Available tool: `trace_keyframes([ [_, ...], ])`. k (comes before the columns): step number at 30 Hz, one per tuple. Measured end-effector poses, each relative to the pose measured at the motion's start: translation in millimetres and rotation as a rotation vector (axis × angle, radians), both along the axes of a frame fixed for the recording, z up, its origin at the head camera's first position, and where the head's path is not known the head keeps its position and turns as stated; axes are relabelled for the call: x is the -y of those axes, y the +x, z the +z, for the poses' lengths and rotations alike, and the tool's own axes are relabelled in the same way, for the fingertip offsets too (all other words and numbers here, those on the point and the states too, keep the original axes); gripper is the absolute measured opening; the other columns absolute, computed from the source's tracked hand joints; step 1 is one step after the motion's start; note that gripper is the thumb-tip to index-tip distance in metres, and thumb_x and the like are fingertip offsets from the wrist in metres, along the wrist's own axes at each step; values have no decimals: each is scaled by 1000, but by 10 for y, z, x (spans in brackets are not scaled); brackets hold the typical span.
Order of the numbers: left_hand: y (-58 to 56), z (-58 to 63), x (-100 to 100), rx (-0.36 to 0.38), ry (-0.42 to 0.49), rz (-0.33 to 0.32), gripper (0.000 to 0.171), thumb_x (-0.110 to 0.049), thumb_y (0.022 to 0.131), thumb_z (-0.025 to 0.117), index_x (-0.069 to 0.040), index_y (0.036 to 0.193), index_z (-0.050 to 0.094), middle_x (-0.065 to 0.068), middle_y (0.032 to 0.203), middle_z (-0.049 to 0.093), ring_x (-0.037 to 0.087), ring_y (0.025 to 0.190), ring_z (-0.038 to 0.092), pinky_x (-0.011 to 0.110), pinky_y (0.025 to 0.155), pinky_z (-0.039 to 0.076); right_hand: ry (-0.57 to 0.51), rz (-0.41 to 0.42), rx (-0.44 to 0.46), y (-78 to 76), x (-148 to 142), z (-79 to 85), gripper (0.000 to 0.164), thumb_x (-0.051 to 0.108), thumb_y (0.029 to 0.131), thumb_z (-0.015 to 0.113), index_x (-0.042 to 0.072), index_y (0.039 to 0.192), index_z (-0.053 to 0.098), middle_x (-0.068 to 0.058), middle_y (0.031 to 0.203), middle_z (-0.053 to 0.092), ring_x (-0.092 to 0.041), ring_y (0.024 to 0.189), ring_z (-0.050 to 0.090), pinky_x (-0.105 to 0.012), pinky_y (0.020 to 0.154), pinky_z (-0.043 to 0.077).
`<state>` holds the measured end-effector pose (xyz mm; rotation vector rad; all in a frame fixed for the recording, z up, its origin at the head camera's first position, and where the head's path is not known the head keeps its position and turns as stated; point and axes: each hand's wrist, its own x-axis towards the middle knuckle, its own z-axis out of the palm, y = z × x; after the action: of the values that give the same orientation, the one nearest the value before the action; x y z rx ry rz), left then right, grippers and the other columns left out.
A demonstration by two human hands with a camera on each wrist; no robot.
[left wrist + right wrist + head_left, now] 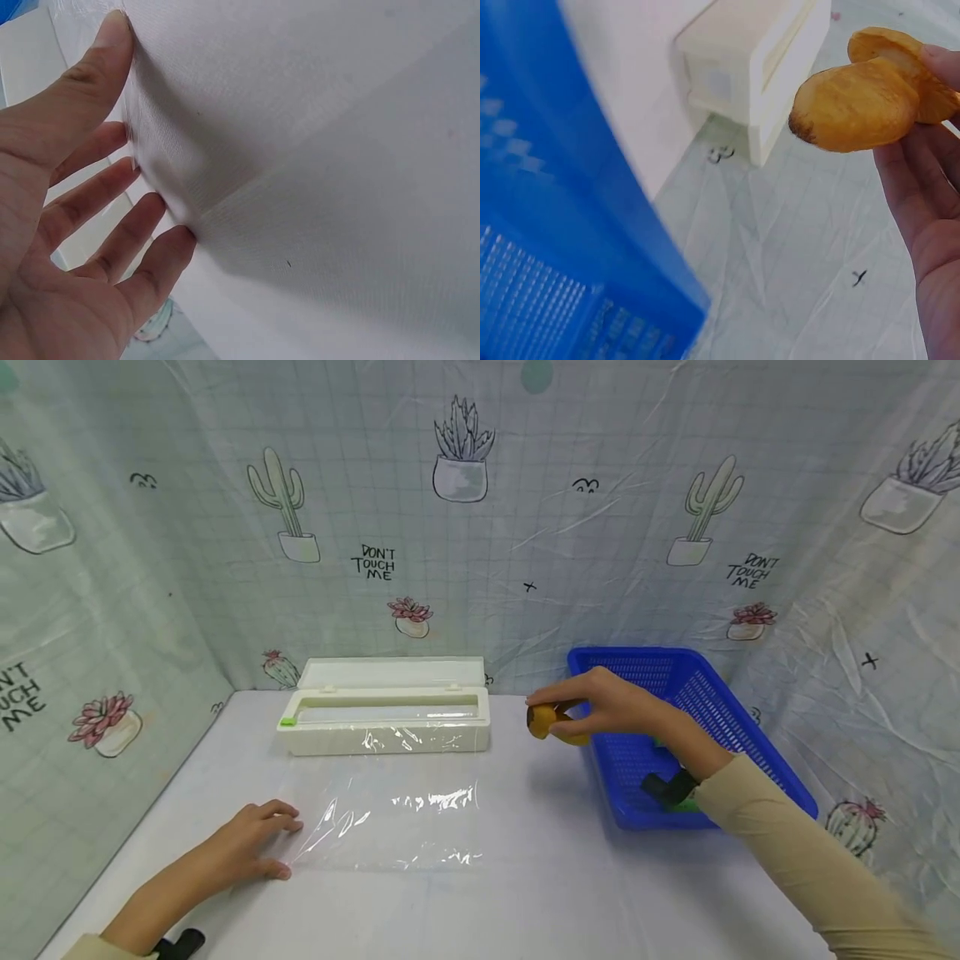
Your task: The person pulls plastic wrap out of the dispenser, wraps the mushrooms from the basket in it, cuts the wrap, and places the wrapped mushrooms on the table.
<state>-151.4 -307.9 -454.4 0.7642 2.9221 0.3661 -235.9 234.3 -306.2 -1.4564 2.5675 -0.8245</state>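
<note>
Between thumb and fingers, my right hand [600, 702] pinches an orange-yellow mushroom [862, 105] with a thick stem and a dark brown end. It is raised beside the near left side of the blue basket [712, 822]. A sheet of clear plastic wrap [405, 827] lies on the white table, reaching forward from the white cling film dispenser [382, 742]. At the sheet's left edge rests my left hand [247, 843], fingers spread and loosely bent. In the left wrist view its thumb and fingertips [180, 238] touch the surface along that edge.
The dispenser's white lid [393, 672] stands raised at the back, and a green slider [288, 722] sits at its left end. Some green things [684, 807] lie in the basket, partly hidden by my right arm. A printed cloth [525, 527] hangs behind and at both sides.
</note>
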Motion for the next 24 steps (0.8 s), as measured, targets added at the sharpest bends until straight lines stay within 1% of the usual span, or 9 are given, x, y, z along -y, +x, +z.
trace_keyframes([
  [3,4,-11,11,4,5,-2,63,-41,64,91,-8,114,73,9,123,62,34,106,58,51,86,53,-10,8,30,-9,98,-29,44,15,95,73,7,137,64,-4,119,73,-15,100,72,-34,88,59],
  [7,4,-22,24,2,19,-14,62,-42,64,91,-7,113,73,9,122,62,35,106,58,52,86,53,-3,11,66,-20,218,-78,43,15,96,72,9,137,64,-3,120,73,-14,102,71,-30,89,58],
  [10,-3,-26,19,0,20,-15,63,-43,64,91,-7,112,73,9,122,62,35,106,59,53,87,53,7,18,78,-35,295,-113,43,15,96,72,10,137,65,-2,120,73,-13,102,71,-30,90,58],
  [15,-14,-21,8,-9,20,-14,62,-43,63,91,-8,111,73,8,121,62,35,105,59,52,87,53,15,36,71,-60,407,-145,43,16,96,72,12,138,64,-1,120,72,-11,101,70,-30,90,57],
  [17,-10,-17,6,-12,22,-16,62,-43,63,91,-7,111,73,9,121,62,35,105,59,53,86,53,12,49,61,-63,443,-154,43,16,96,71,12,138,64,0,121,72,-10,101,69,-28,89,57],
  [24,-1,-5,-25,23,28,34,62,-40,62,92,-8,112,73,9,123,62,36,107,58,54,89,52,2,99,23,-78,547,-202,43,14,95,71,13,137,65,2,122,71,-7,95,67,-24,84,57],
])
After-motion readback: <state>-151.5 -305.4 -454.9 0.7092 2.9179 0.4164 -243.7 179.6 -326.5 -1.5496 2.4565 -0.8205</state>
